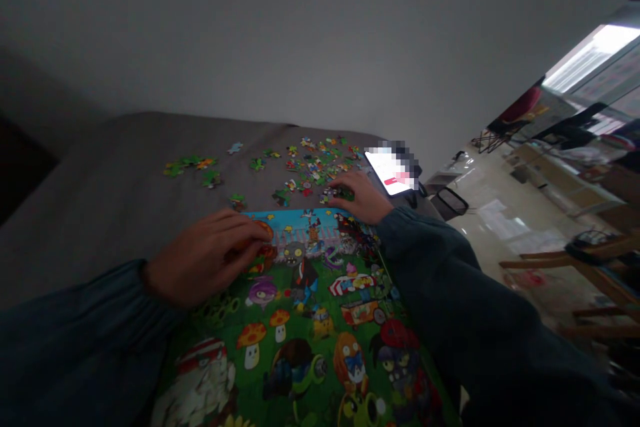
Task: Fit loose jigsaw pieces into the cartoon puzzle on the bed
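Head view: small multicoloured jigsaw pieces (323, 167) scattered beyond flat green cartoon-printed panel (300, 320); right hand (363, 197) curled at pieces, left hand (210, 257) bent over panel, grips unclear; crowded pieces could be displaced if brushed.

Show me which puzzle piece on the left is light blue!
The lone piece lying farthest back there; the other pieces on the left are mostly green, some orange.

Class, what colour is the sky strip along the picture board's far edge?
The sky strip is light blue, clearest in the head view.
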Demonstrator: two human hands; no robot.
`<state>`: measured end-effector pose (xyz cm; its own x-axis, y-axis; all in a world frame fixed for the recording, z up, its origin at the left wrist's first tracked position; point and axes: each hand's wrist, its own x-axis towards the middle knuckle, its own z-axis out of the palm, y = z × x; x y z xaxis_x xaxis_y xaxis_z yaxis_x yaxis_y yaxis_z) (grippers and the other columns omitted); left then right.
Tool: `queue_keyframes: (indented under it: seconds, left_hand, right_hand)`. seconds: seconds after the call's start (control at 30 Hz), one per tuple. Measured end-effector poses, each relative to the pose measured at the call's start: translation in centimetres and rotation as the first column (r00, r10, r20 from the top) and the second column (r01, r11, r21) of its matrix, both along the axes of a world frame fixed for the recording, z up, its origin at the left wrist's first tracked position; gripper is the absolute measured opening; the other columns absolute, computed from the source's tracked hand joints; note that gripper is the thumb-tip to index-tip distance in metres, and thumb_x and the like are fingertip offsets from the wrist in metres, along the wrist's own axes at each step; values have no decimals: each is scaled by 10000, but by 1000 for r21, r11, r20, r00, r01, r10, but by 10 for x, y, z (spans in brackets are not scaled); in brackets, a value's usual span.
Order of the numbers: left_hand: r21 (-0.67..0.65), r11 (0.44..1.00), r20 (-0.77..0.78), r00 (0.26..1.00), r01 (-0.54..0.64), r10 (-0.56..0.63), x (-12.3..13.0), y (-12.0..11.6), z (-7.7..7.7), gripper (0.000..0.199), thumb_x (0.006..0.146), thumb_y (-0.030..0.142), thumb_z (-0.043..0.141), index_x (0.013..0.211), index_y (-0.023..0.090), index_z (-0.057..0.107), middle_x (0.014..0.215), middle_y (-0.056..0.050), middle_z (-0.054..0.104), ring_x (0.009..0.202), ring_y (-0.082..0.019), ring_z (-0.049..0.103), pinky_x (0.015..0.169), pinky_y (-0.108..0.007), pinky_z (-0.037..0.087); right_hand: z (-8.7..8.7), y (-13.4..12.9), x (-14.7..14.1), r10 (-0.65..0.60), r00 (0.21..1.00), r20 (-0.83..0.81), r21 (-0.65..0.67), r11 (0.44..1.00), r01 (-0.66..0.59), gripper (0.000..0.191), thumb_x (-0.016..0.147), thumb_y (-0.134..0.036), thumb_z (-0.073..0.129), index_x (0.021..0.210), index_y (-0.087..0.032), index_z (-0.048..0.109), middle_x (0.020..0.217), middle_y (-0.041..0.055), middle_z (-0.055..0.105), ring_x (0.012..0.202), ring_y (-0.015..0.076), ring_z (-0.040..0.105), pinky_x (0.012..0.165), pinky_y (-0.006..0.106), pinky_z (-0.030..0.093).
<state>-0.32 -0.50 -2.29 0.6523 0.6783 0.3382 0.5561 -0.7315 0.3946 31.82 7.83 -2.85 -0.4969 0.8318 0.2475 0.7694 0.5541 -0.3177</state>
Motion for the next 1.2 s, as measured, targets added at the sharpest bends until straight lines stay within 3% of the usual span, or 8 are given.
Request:
queue_keyframes:
  seconds: [0.27, 0.43, 0.57, 0.73, 0.87, 1.0, 1.07, 1.2]
  left_hand:
    - [-19, 999, 32, 999, 32, -31, 3, -1, -3, 228, 963, 299, 477, 1000, 285, 701, 1065, -13, 739, 979, -227, 636, 871, -370, 483]
    - [-169, 979, 98, 987, -110, 128, 11, -9, 8, 240, 960, 352, 513, 1064, 229, 691, 1022, -47, 726, 917, -212, 652, 805, -338, 513]
    - [-559, 822, 330, 881, -108, 340, 35, -26, 21, 344, 924, 486, 569, 1145, 227, 625, 970, -39, 733, 807, -182, 689, 667, -263, 560]
    - [-729, 685, 366, 844, -2, 393, 57, -37, 28, 293, 872, 498, 631, 897, 208, 667, 784, -16, 738, 656, -164, 682, 521, -221, 529]
    - [-752, 656, 300, 852, -65, 428, 53, -34, 29, 340, 846, 529, 655, 769, 200, 690, 704, -17, 735, 652, -168, 687, 555, -222, 529]
    - [-835, 550, 239, 879, -32, 413, 54, -35, 25, 336, 830, 540, 668, 834, 206, 705, 671, -9, 734, 584, -152, 659, 501, -207, 496]
    - [-828, 559, 226, 893, -33, 389, 57, -38, 24, 319, 826, 520, 675, 810, 203, 704, 668, -9, 731, 567, -141, 632, 488, -200, 472]
    - [-749, 657, 203, 914, -88, 353, 59, -41, 23, 326, 869, 495, 622, 759, 201, 712, 652, 1, 692, 553, -124, 572, 480, -199, 430]
  right_hand:
    - [4, -5, -7, 72, 992, -107, -108, 991, -84, 261, 893, -177, 671, 1154, -167, 675, 1053, 87, 687, 1038, 217, 559, 971, 423, 430]
    - [20, -18, -19, -2, 853, -521, -281, 945, -169, 169, 833, -172, 714, 998, -153, 685, 896, 23, 676, 823, 138, 627, 822, 331, 522]
    - [37, -56, -44, -76, 685, -725, -408, 848, -338, 340, 712, -248, 839, 1005, -167, 687, 776, -23, 659, 710, 112, 642, 696, 277, 555]
    - [38, -89, -61, -159, 605, -780, -524, 695, -493, 318, 675, -312, 869, 917, -186, 707, 762, -11, 722, 701, 131, 705, 666, 270, 599]
    - [34, -81, -55, -261, 542, -799, -535, 719, -443, 263, 690, -249, 857, 908, -186, 725, 855, 3, 761, 783, 130, 729, 767, 281, 616]
    - [33, -79, -53, -269, 542, -796, -532, 739, -414, 256, 698, -241, 848, 920, -181, 736, 880, 14, 767, 824, 144, 733, 817, 314, 619]
    - [34, -82, -56, -234, 576, -783, -533, 731, -427, 239, 706, -235, 837, 917, -178, 740, 867, 11, 764, 813, 143, 731, 815, 320, 620]
    - [33, -88, -60, -178, 613, -769, -509, 751, -421, 198, 741, -226, 802, 921, -174, 737, 844, 6, 754, 793, 133, 719, 787, 298, 617]
